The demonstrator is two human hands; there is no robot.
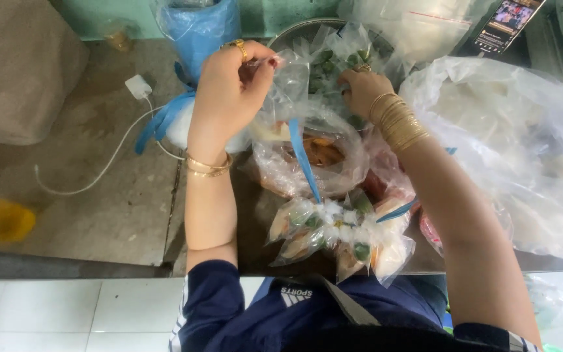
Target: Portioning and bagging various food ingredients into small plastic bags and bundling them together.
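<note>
My left hand (232, 88) is raised over the counter with its fingers pinched on the top of a small clear plastic bag (291, 78). My right hand (361, 90), with several gold bangles on the wrist, grips the same clear bag from the other side, next to green leaves (324, 65) inside plastic. Below the hands lies a clear bag of brown food (317, 153) with a blue tie strip (302, 156) across it. Closer to me sits a bunch of small tied bags (340, 234) with green and pale contents.
A large clear bag of white stuff (509, 143) fills the right side. A blue plastic bag (197, 32) stands at the back. A white charger and cable (139, 88) lie on the grey counter (99, 195). A phone (508, 23) leans at the top right. White tiles (66, 313) run below.
</note>
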